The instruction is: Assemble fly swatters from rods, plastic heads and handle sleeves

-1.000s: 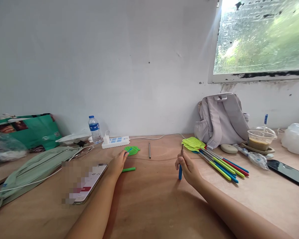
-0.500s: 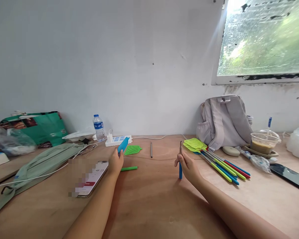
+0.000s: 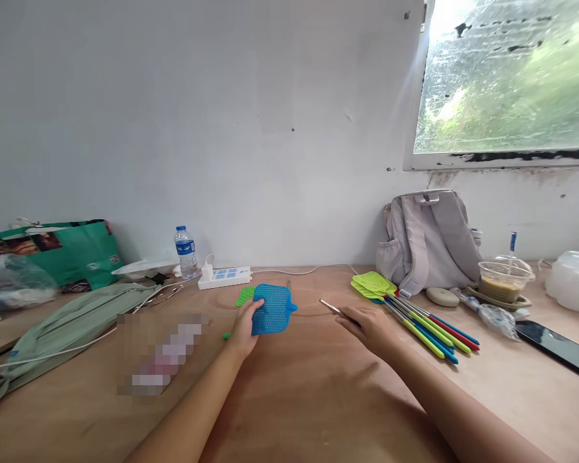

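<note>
My left hand (image 3: 242, 329) grips the blue mesh fly swatter head (image 3: 273, 310) by its left edge, and the socket points right. In my right hand (image 3: 369, 326) is a fly swatter handle whose metal rod (image 3: 329, 307) sticks out leftward toward that socket, with a gap between them. My fingers hide the handle's blue grip. Behind my left hand lies a green swatter head (image 3: 244, 296), partly covered. Only the end of a green grip (image 3: 226, 335) shows beside my left wrist. The tip of a grey metal tube (image 3: 289, 284) peeks out behind the blue head.
Several assembled fly swatters (image 3: 417, 321) lie piled right of my right hand. A backpack (image 3: 431, 244), a drink cup (image 3: 504, 281) and a dark phone (image 3: 557, 347) are farther right. A power strip (image 3: 226, 278), bottle (image 3: 186, 254) and grey-green strap bag (image 3: 72, 328) stand or lie left.
My left hand has moved right and turned the blue swatter head flat toward me, socket rightward. My right hand has tilted the handle from upright to nearly level, its rod pointing left.
</note>
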Motion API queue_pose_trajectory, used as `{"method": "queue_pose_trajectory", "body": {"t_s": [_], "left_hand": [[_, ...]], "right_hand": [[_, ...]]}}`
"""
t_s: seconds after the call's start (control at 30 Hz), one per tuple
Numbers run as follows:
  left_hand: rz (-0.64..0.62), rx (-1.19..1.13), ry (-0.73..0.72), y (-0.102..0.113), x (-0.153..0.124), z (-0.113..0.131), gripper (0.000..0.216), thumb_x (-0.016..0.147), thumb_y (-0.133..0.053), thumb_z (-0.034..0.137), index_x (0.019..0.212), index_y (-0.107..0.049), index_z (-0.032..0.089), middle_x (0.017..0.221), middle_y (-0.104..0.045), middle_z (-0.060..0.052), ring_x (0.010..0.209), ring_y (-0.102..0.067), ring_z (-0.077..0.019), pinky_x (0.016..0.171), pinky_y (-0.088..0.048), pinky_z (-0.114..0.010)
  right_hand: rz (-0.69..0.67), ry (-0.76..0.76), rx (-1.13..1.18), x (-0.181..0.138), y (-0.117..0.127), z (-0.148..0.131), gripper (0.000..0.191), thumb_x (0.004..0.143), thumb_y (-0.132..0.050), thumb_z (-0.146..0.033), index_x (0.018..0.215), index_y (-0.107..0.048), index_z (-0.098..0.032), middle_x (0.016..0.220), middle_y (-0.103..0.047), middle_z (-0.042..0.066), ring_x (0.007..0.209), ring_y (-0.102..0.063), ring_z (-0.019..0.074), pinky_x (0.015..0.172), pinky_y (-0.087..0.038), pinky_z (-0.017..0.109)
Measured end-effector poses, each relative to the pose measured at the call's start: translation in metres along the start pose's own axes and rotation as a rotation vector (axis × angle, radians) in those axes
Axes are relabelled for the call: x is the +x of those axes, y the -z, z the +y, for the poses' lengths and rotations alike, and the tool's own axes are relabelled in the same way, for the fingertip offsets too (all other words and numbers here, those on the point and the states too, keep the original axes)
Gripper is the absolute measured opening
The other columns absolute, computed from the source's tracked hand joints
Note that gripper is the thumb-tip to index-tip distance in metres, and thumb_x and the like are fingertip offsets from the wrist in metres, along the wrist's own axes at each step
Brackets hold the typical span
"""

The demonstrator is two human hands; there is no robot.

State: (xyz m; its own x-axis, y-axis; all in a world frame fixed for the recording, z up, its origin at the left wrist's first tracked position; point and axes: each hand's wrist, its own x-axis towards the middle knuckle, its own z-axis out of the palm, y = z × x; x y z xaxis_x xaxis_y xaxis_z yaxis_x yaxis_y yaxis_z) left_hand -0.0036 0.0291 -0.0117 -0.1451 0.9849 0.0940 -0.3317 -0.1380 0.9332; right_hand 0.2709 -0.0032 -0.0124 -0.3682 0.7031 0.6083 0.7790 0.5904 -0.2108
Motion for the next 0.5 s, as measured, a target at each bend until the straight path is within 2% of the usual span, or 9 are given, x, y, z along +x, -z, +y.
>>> {"method": "queue_pose_trajectory", "body": {"t_s": [0.13, 0.3, 0.5], "left_hand": [[-0.023, -0.115, 0.071, -0.012, -0.014, 0.004, 0.029, 0.057, -0.069, 0.026, 0.083, -0.061, 0.017, 0.074, -0.067, 0.001, 0.067, -0.064, -0.0144, 0.054, -0.048, -0.021], [-0.073, -0.148, 0.1, -0.016, -0.018, 0.002, 0.029, 0.054, -0.071, 0.024, 0.081, -0.061, 0.017, 0.068, -0.066, 0.002, 0.062, -0.063, -0.0132, 0.053, -0.048, -0.02], [-0.098, -0.059, 0.077, -0.017, -0.019, 0.002, 0.036, 0.053, -0.073, 0.032, 0.083, -0.061, 0.016, 0.073, -0.068, -0.002, 0.07, -0.064, -0.0173, 0.057, -0.049, -0.023]], "right_hand": [[-0.114, 0.069, -0.04, 0.001, 0.009, -0.008, 0.034, 0.091, -0.032, -0.042, 0.11, -0.057, -0.027, 0.086, -0.068, 0.003, 0.07, -0.061, 0.0151, 0.055, -0.036, 0.022], [-0.133, 0.088, -0.068, 0.003, 0.01, -0.014, 0.034, 0.091, -0.033, -0.042, 0.11, -0.058, -0.027, 0.085, -0.067, 0.002, 0.071, -0.06, 0.0143, 0.056, -0.034, 0.022], [-0.132, 0.1, -0.111, 0.003, 0.009, -0.01, 0.033, 0.091, -0.033, -0.041, 0.106, -0.059, -0.028, 0.08, -0.065, 0.001, 0.067, -0.058, 0.0133, 0.052, -0.029, 0.023]]}}
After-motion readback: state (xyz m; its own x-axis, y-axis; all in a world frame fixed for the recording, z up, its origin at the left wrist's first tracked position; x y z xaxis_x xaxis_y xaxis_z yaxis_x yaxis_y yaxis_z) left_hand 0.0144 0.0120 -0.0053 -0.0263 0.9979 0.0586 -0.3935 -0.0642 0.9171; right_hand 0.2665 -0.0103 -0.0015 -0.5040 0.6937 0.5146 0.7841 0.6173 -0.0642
